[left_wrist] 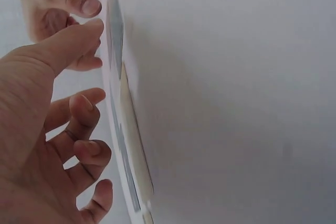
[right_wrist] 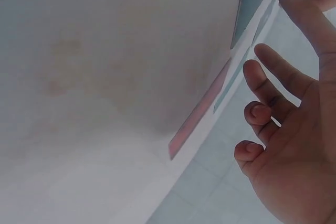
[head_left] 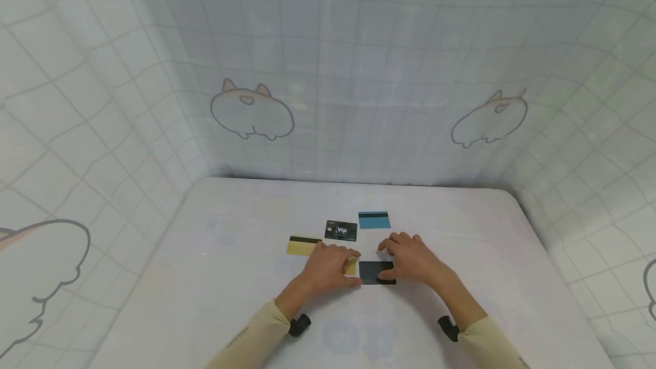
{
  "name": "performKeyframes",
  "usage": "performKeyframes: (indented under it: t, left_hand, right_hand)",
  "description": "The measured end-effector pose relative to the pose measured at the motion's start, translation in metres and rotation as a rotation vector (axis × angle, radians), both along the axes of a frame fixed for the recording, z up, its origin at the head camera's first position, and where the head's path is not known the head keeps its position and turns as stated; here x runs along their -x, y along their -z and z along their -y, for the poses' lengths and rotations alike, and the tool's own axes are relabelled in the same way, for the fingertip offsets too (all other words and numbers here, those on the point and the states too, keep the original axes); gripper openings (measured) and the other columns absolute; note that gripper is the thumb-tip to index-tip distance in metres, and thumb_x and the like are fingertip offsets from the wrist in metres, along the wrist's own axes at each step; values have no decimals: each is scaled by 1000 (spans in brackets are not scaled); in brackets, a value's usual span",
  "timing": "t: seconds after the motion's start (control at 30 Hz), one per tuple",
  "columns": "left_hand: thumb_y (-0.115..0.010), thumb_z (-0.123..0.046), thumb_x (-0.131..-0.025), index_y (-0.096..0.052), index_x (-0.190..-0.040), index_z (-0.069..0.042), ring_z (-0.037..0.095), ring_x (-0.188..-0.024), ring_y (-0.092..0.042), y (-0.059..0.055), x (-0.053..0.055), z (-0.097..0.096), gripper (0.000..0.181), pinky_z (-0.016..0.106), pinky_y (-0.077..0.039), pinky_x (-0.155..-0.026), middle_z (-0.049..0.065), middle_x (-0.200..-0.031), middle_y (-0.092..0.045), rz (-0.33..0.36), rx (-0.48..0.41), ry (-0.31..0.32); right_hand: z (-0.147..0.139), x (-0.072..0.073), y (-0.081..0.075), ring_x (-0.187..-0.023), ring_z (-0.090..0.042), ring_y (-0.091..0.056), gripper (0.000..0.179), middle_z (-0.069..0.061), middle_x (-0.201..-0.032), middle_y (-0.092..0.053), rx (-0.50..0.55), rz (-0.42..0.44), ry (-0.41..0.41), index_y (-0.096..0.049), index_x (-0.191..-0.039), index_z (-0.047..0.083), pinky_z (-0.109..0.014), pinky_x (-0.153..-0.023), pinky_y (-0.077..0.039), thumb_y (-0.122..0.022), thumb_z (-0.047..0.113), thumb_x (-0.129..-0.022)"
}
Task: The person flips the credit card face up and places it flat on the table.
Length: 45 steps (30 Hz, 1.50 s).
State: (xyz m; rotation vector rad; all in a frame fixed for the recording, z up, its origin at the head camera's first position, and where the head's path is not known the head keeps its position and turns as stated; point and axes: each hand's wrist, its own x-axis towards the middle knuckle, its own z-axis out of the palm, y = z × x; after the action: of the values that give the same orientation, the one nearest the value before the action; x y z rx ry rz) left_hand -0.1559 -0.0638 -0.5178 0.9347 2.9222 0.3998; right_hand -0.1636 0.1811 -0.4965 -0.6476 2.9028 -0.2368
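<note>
Both hands hover low over a group of cards lying flat on the table. My left hand (head_left: 328, 266) is above a gold card (head_left: 351, 267), which it mostly covers, its thumb tip close to the left edge of a dark card (head_left: 370, 272). Loosely bent fingers (left_wrist: 92, 150) show with nothing between them. Over the dark card's right part reaches the thumb of my right hand (head_left: 412, 258), its other fingers (right_wrist: 257, 111) spread and slightly curled, holding nothing. Beneath the right hand, a reddish card (right_wrist: 200, 109) appears in the right wrist view; the hand hides it from the head view.
Behind the hands lie a yellow card (head_left: 302, 246) with a black stripe, a black Vip card (head_left: 340, 230) and a blue striped card (head_left: 374, 221). The white table (head_left: 230, 266) meets grid-patterned cloth (head_left: 348, 101) at the back and sides.
</note>
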Motion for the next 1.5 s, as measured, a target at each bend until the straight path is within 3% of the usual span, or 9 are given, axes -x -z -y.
performKeyframes:
  t: [0.13,0.27,0.43,0.83,1.3,1.5]
  left_hand:
    - [-75,-66,-78,-68,-128,-30,12,-92,-64,2,-2,-9,63,48,-43,-90,-10,-102,-72,22,29,-10]
    - [-76,-66,-77,-68,-128,-29,10,-85,-61,5,-3,-13,63,40,-41,-83,-11,-101,-72,26,46,-7]
    - [-77,-65,-76,-70,-125,-29,7,-78,-56,7,-4,-13,61,36,-37,-78,-14,-92,-68,7,56,0]
    - [-78,-59,-78,-71,-122,-29,6,-78,-56,9,-3,-15,54,37,-39,-81,-15,-83,-63,-17,50,-4]
    - [-80,-58,-78,-69,-123,-27,5,-76,-54,8,-3,-15,56,37,-36,-79,-13,-93,-70,23,19,-13]
    - [-81,-57,-76,-69,-120,-27,5,-75,-53,7,-1,-14,54,39,-37,-82,-17,-75,-58,23,7,-10]
  right_hand:
    - [-5,-4,3,-108,-19,-57,57,2,-120,-65,3,19,13,-69,-114,24,-46,-90,-42,-87,55,-70]
    - [-12,-9,7,-119,-23,-56,56,0,-125,-63,-3,10,9,-68,-114,25,-52,-97,-41,-87,55,-70]
    - [-17,-14,10,-107,-17,-55,56,9,-107,-61,-6,-3,16,-68,-112,26,-46,-88,-42,-89,53,-67]
    - [-16,-15,13,-105,-15,-53,52,11,-106,-62,20,53,64,-69,-108,28,-44,-88,-42,-91,51,-66]
    - [-18,-17,13,-94,-13,-50,49,11,-99,-61,67,70,42,-66,-103,21,-43,-88,-41,-90,45,-68]
    - [-18,-18,15,-98,-14,-52,48,11,-99,-61,91,73,56,-64,-101,22,-44,-90,-41,-91,44,-67]
